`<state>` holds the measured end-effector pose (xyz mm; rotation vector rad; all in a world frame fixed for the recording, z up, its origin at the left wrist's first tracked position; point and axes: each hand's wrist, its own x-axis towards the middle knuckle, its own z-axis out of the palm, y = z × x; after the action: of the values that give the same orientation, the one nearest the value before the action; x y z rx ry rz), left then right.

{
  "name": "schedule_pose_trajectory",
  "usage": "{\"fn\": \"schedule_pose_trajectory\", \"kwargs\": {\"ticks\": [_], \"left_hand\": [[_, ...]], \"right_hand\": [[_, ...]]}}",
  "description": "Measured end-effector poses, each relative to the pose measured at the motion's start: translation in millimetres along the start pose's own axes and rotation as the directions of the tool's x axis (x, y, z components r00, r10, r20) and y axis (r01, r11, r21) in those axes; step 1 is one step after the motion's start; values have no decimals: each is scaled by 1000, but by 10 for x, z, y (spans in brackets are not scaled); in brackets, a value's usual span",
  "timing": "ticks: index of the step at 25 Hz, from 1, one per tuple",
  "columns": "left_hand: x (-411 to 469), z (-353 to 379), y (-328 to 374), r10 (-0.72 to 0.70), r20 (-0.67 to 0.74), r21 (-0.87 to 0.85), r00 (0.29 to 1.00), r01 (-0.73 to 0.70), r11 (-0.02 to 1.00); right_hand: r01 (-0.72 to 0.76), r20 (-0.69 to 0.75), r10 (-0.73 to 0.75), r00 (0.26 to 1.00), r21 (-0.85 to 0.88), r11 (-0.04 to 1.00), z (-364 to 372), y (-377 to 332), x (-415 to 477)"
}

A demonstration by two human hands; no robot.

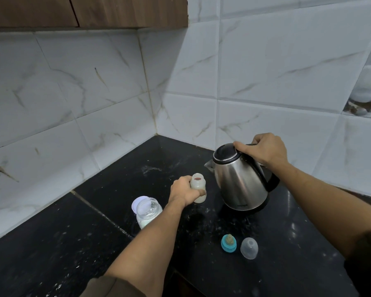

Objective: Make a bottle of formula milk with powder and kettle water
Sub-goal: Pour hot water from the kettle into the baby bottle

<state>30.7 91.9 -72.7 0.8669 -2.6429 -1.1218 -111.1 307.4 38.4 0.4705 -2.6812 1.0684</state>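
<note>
An open, translucent baby bottle [198, 184] stands upright on the black counter [73, 243]; my left hand [184, 192] grips its body from the left. Just right of it stands a steel kettle [240, 181] with a black lid, spout pointing left toward the bottle. My right hand [263, 150] grips the top of the kettle's black handle. An open clear jar of white powder [148, 212] sits near my left forearm, its white lid [138, 203] lying behind it. The teal teat ring [229, 243] and the clear bottle cap [249, 248] lie nearer me.
White marble-pattern tiled walls meet in a corner behind the counter. Brown cabinets hang at the top left. White powder specks are scattered over the counter around the bottle and kettle. The counter's front edge runs below my left forearm.
</note>
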Motion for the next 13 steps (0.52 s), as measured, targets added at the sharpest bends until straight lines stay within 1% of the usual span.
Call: {"fn": "schedule_pose_trajectory", "kwargs": {"ticks": [3, 13], "left_hand": [[-2, 77, -15, -35, 12, -1, 999, 35, 999], [-10, 305, -62, -86, 50, 9, 995, 85, 996]], "right_hand": [[-94, -15, 96, 995, 122, 988, 68, 221, -42], [-229, 31, 231, 972, 306, 924, 310, 743, -42]]}}
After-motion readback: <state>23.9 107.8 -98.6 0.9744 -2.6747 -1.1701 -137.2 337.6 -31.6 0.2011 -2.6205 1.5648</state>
